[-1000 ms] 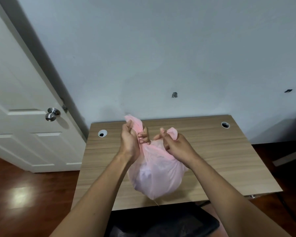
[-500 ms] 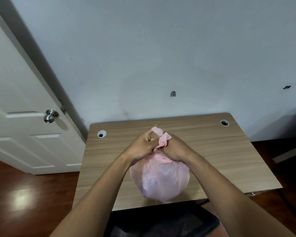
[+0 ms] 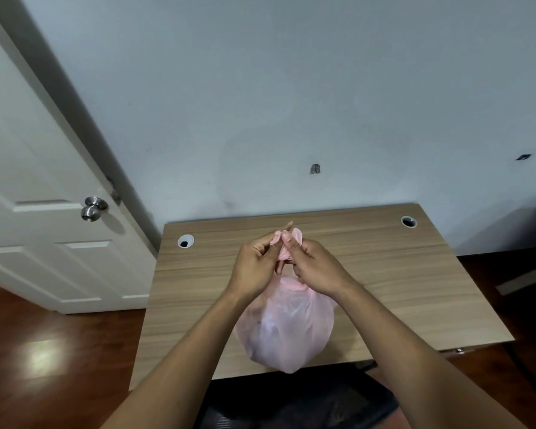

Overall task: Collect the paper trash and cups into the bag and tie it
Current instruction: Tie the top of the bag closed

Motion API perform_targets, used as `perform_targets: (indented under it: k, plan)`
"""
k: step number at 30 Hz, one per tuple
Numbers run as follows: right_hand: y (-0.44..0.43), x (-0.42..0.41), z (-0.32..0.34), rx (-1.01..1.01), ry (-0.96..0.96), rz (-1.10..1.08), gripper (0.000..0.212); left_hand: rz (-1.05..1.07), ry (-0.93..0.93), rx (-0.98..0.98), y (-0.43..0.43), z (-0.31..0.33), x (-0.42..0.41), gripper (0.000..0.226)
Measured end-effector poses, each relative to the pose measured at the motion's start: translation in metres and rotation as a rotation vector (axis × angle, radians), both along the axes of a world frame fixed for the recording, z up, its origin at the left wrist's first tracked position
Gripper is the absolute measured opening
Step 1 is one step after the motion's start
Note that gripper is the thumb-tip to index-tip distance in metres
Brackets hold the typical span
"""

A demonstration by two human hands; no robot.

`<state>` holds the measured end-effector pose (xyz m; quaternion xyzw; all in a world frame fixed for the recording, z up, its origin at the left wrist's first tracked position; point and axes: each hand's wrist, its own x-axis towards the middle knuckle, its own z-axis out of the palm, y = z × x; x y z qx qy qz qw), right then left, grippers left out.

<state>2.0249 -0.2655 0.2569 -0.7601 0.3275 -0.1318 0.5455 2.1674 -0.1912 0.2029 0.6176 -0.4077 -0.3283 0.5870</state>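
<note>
A full pink plastic bag (image 3: 287, 331) sits near the front edge of the wooden desk (image 3: 399, 274), its contents dimly visible through the film. Its two top ends are twisted together above the bulging body. My left hand (image 3: 254, 269) pinches one pink end from the left. My right hand (image 3: 314, 267) pinches the other end from the right, fingers curled round the plastic. Both hands meet over the bag's neck, nearly touching. No loose paper or cups lie on the desk.
The desk has two round cable holes, one at the back left (image 3: 185, 241) and one at the back right (image 3: 408, 221). A white door with a metal knob (image 3: 93, 208) stands at the left. A dark chair seat (image 3: 297, 400) sits below the desk's front edge.
My hands came together from apart, bringing the bag's two ends over the middle. They now work the ends slightly higher, with fingers shifted on the plastic.
</note>
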Motion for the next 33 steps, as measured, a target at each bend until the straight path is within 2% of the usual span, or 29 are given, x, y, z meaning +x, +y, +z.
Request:
perform_targets:
  k: [3,4,6,8,10,12,13,14,16,19,22,24,26,27,30,33]
  plan:
    - [-0.005,0.01,-0.014,-0.016,-0.069,-0.184,0.054,0.11,0.055,-0.01,0.0,-0.001,-0.008,0.03]
    - [-0.007,0.012,-0.02,-0.064,-0.047,-0.236,0.056,0.132,0.009,-0.019,0.001,-0.002,-0.009,0.03]
    - [-0.013,0.015,-0.031,-0.106,0.009,-0.315,0.063,0.144,-0.239,-0.056,0.005,-0.002,-0.007,0.031]
    - [-0.016,0.012,-0.034,-0.037,0.07,-0.316,0.06,0.094,-0.503,-0.11,0.008,0.001,-0.004,0.045]
    - [-0.018,0.007,-0.035,0.049,0.121,-0.244,0.048,0.041,-0.679,-0.153,0.007,0.001,-0.001,0.055]
    - [-0.024,0.002,-0.036,0.092,0.193,-0.148,0.025,0.005,-0.728,-0.178,0.005,0.001,0.005,0.053]
    - [-0.027,0.0,-0.036,0.093,0.232,-0.107,0.012,-0.01,-0.72,-0.183,0.004,0.002,0.008,0.05]
    - [-0.029,-0.002,-0.035,0.102,0.252,-0.09,0.01,-0.025,-0.699,-0.185,0.003,0.003,0.01,0.046]
    - [-0.033,-0.004,-0.036,0.148,0.225,-0.098,0.024,-0.043,-0.616,-0.172,0.004,0.008,0.009,0.038]
    - [-0.031,-0.011,-0.032,0.187,0.139,-0.002,0.021,-0.044,-0.385,-0.088,0.005,0.012,0.007,0.023]
    - [-0.024,-0.017,-0.029,0.3,0.058,0.087,0.041,-0.037,-0.238,0.001,0.007,0.011,0.007,0.022]
    - [-0.024,-0.019,-0.029,0.476,-0.028,0.134,0.038,-0.048,-0.122,0.04,0.007,0.01,0.012,0.024]
    - [-0.024,-0.018,-0.03,0.752,-0.147,0.175,0.028,-0.066,-0.015,0.061,0.006,0.008,0.017,0.027]
    - [-0.024,-0.018,-0.032,0.812,-0.192,0.217,0.031,-0.085,0.046,0.068,0.006,0.007,0.019,0.029]
    - [-0.018,-0.019,-0.04,0.663,-0.178,0.299,0.042,-0.138,0.208,0.082,0.007,0.006,0.019,0.028]
    - [-0.015,-0.017,-0.046,0.542,-0.135,0.309,0.032,-0.116,0.196,0.112,0.006,0.003,0.018,0.027]
